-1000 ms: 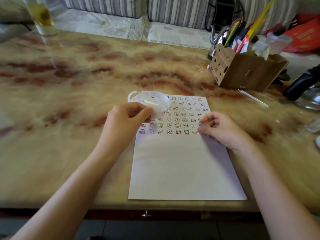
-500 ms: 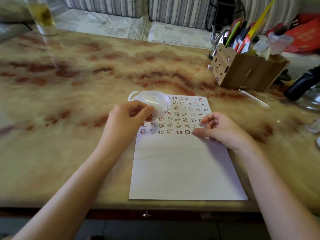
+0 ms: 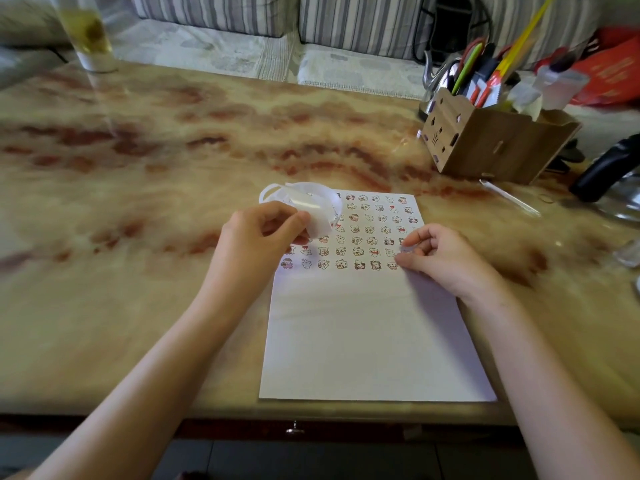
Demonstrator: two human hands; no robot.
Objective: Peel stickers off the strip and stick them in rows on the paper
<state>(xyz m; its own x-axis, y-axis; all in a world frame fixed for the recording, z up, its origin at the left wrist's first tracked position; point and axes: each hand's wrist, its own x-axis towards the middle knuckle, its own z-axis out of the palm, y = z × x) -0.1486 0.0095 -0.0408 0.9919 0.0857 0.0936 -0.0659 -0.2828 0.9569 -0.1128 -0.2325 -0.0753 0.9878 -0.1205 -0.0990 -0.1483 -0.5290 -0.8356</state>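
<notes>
1. Head view, nearest: the table (image 3: 138, 202) edge runs across the bottom, with a small metal knob (image 3: 295, 427) below it. Both bare forearms reach in from the near corners.
2. White paper (image 3: 374, 341) lies flat on the table, its short side at the near edge. Its near half is bare.
3. Right hand (image 3: 446, 261) rests on the paper's right side, at the right end of the nearest sticker row. Its fingers (image 3: 403, 263) are curled, with forefinger and thumb tips close together and touching the paper. I cannot tell whether they pinch a sticker.
4. Left hand (image 3: 252, 244) sits at the paper's left edge, level with the stickers. Its fingers are curled, and thumb and forefinger pinch the loose end of the strip (image 3: 311, 199).
5. Stickers (image 3: 367, 233), small cartoon figures, fill the far half of the paper in tidy rows.
6. The rest of the strip is a white, glossy coil lying on the paper's far left corner, just beyond the left hand.
7. Farther right stands a cardboard box (image 3: 495, 143) stuffed with pens and tools. A black handle (image 3: 606, 168) lies right of it.
8. At the far left a glass (image 3: 88, 32) of yellowish drink stands on the table.
9. Striped cushions (image 3: 221, 12) run beyond the table.
</notes>
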